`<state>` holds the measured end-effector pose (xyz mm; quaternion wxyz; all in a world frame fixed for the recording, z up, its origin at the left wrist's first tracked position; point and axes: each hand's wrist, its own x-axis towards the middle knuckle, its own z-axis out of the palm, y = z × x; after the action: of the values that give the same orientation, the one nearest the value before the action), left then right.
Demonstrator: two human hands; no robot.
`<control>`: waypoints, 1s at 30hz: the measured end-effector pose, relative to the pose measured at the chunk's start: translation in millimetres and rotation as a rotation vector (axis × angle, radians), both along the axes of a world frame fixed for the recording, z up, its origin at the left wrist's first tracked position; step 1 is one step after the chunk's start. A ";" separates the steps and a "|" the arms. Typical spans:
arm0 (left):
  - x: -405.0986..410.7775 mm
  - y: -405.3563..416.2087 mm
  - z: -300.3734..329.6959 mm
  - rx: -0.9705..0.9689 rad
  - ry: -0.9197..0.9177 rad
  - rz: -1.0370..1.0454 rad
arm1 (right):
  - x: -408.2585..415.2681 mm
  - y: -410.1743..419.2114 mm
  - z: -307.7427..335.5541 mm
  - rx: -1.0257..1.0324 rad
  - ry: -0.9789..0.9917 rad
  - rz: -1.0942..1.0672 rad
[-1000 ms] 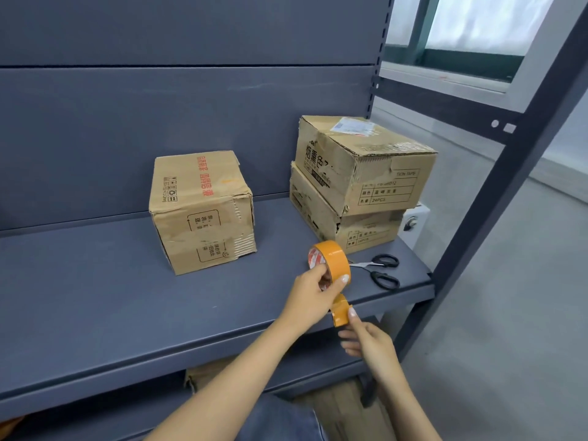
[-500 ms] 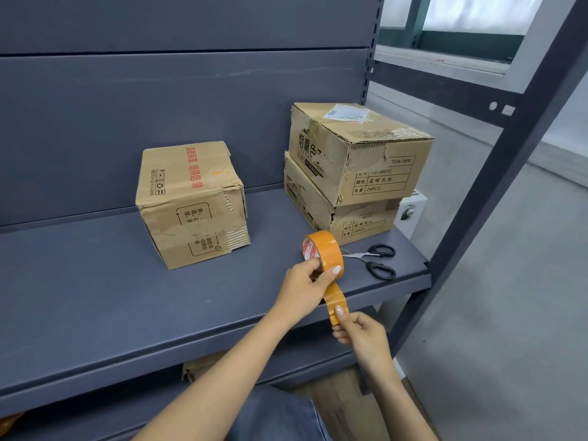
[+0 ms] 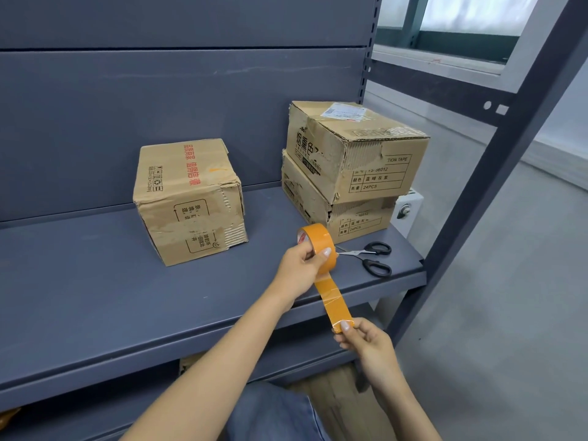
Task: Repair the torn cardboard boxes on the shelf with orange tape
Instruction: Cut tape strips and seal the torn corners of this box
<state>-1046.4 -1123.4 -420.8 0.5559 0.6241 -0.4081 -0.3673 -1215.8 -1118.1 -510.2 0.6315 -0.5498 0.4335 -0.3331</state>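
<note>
At the centre of the frame, slightly right, the left hand [image 3: 300, 265] grips the roll of orange tape [image 3: 318, 246], fingers curled round its rim with the thumb pressed on the outer face, holding it upright just above the front part of the grey shelf [image 3: 111, 297]. From the roll a pulled-out strip of tape [image 3: 332, 297] runs down and to the right, wrinkled near its lower end. Lower right of centre, the right hand [image 3: 366, 340] pinches the free end of that strip between thumb and forefinger, the other fingers loosely curled below; it hangs in front of the shelf edge.

Just right of the roll, a pair of black-handled scissors [image 3: 370, 257] lies flat on the shelf, blades pointing left toward the roll.

Behind the scissors, right of centre, two cardboard boxes sit stacked: the upper box [image 3: 350, 148] has a ragged, peeled front edge and a white label on top, and it rests skewed on the lower box [image 3: 318, 202], whose near corner is torn. Left of centre, well apart from the stack, a single cardboard box [image 3: 187, 198] with red lettering stands on the shelf, its front face scuffed and its right edge torn to bare corrugation.

At the bottom of the frame, blue denim [image 3: 270, 412] shows between the forearms.
</note>
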 end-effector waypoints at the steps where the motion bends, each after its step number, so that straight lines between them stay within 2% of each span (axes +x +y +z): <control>1: -0.3 -0.8 0.3 -0.004 0.021 -0.006 | -2.0 0.4 1.8 -0.014 0.010 0.013; 10: 2.3 -2.0 5.2 -0.007 0.138 -0.017 | -8.1 11.0 58.3 -0.256 0.025 0.142; 14: 28.0 -8.1 14.4 -0.125 -0.076 0.126 | -19.6 26.8 84.1 -0.274 -0.094 0.163; 17: 38.9 -11.4 25.8 -0.182 -0.162 0.075 | -23.2 30.3 94.7 -0.277 -0.137 0.159; 19: 39.7 -14.4 32.3 -0.174 -0.073 0.105 | -25.4 24.9 92.5 -0.273 -0.132 0.099; 22: 44.7 -18.8 33.8 -0.099 0.192 0.138 | -33.6 14.0 75.1 -0.244 -0.043 0.054; 25: 51.2 -20.5 38.4 -0.042 0.610 0.173 | -40.4 11.7 57.1 -0.219 0.068 0.081; 26: 52.3 -20.6 40.3 -0.004 0.693 0.171 | -41.4 12.6 52.9 -0.211 0.077 0.086; 27: 53.2 -21.1 41.2 0.024 0.713 0.149 | -42.0 13.8 50.1 -0.205 0.076 0.089; 30: 52.1 -22.5 43.2 -0.011 0.545 0.066 | -41.4 16.3 43.9 -0.213 0.118 0.133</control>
<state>-994.3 -1145.9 -377.6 0.6603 0.5122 -0.2247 -0.5012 -1257.3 -1101.8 -466.2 0.5636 -0.6599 0.3946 -0.3021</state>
